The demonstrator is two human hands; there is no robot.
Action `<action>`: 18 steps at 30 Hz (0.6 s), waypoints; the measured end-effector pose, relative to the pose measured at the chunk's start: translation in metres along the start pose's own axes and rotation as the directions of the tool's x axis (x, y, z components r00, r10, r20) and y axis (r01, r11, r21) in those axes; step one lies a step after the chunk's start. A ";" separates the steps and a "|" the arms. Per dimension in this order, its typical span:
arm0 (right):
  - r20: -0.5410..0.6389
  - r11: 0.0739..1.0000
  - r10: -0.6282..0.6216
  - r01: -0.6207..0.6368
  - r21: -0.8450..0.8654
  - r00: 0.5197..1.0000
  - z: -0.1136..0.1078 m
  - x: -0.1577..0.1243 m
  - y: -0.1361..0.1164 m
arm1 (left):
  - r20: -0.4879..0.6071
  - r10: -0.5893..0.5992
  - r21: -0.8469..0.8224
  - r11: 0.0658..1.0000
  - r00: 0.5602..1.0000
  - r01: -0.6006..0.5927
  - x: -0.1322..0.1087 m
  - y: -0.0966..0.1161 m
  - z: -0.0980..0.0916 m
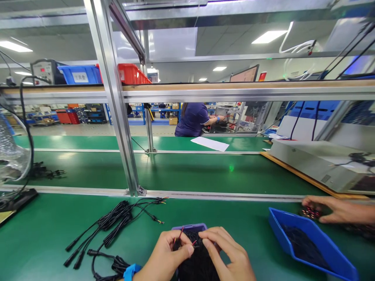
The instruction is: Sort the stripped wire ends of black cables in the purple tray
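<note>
My left hand [172,249], with a blue band at the wrist, is closed in a pinch on a black cable [177,244] whose thin red and yellow wire ends stick out. Close beside it, my right hand [227,251] has its thumb and forefinger pressed together; what lies between them is too small to tell. Beneath both hands stands a purple-blue bin [190,226] holding a mass of small black parts [197,267]. To the left, several coiled black cables [117,216] with connectors and bare wire ends lie on the green table [73,207].
A blue bin [274,220] with black pieces stands at right. Beyond it another person's hand [336,210] reaches to a bundle with coppery ends [310,212]. An aluminium post [117,101] rises ahead. A grey metal box [316,162] sits back right; a person [191,119] works farther off.
</note>
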State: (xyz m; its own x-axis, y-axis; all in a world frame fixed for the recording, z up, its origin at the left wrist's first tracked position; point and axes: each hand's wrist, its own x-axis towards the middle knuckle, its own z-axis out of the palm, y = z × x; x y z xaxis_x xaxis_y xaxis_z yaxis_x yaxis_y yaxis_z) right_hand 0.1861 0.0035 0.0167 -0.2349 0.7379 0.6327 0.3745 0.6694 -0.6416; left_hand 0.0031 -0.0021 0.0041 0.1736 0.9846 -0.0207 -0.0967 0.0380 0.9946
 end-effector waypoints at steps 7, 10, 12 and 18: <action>0.008 1.000 -0.018 0.019 -0.023 1.000 -0.003 0.002 -0.003 | -0.010 -0.005 0.035 0.999 1.000 0.006 -0.002 0.003 0.000; 0.005 0.999 -0.031 0.031 -0.031 1.000 -0.002 0.002 -0.004 | -0.022 -0.005 0.031 0.999 1.000 0.005 -0.003 0.001 0.001; 0.015 0.999 -0.038 0.038 -0.036 0.999 -0.001 0.001 -0.005 | -0.030 -0.008 0.022 1.000 1.000 0.009 -0.003 0.001 0.001; 0.113 0.991 -0.114 0.121 -0.054 0.987 0.000 0.002 -0.003 | -0.030 -0.021 -0.047 0.999 0.999 0.019 -0.002 0.001 0.003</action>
State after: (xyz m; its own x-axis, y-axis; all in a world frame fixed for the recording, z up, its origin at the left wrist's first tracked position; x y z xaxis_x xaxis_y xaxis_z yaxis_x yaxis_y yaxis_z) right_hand 0.1843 0.0033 0.0194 -0.3761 0.6614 0.6489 0.3911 0.7482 -0.5360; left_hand 0.0052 -0.0044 0.0051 0.1464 0.9882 -0.0442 -0.1396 0.0649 0.9881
